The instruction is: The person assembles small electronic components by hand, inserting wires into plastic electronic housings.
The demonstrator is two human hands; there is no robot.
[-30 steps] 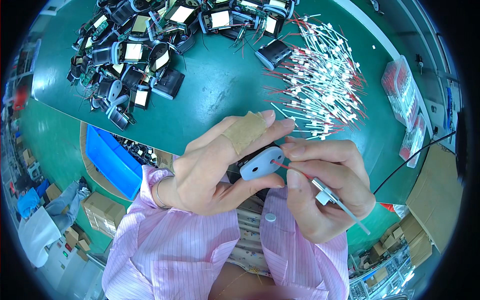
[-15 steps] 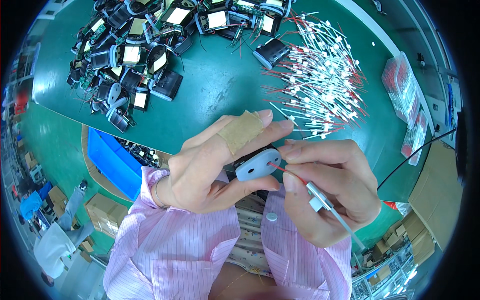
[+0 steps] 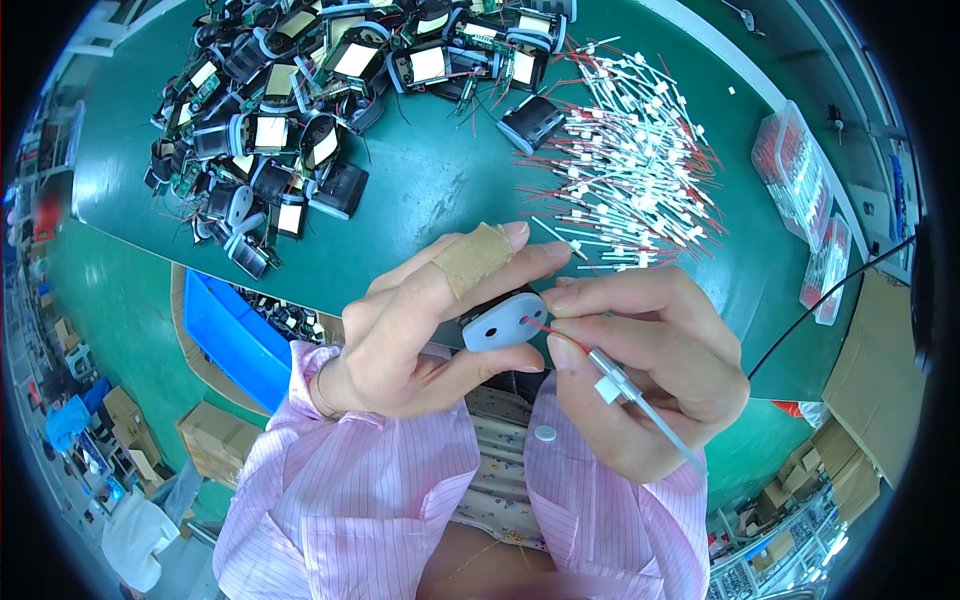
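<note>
A small black housing with a pale grey oval end cap [image 3: 505, 322] is gripped between the fingers and thumb of my left hand [image 3: 400, 325], which has a tan bandage round one finger. The cap faces right and has small holes in it. My right hand [image 3: 665, 365] pinches a thin cable near its red lead [image 3: 545, 329], whose end reaches one of the holes; how deep it goes is hidden. Further down that cable, a silvery sleeve [image 3: 612, 370] and a small white plug rest against my right fingers.
Many similar black housings [image 3: 270, 130] with circuit boards lie heaped at the far left of the green table [image 3: 430, 180]. A pile of white-and-red cables [image 3: 640, 160] covers its right part. Clear plastic boxes [image 3: 795, 165] stand at the right edge. A blue bin [image 3: 225, 330] sits below left.
The whole scene has shifted slightly in view. Both hands still hold the housing and the cable together, with the red lead at the same hole.
</note>
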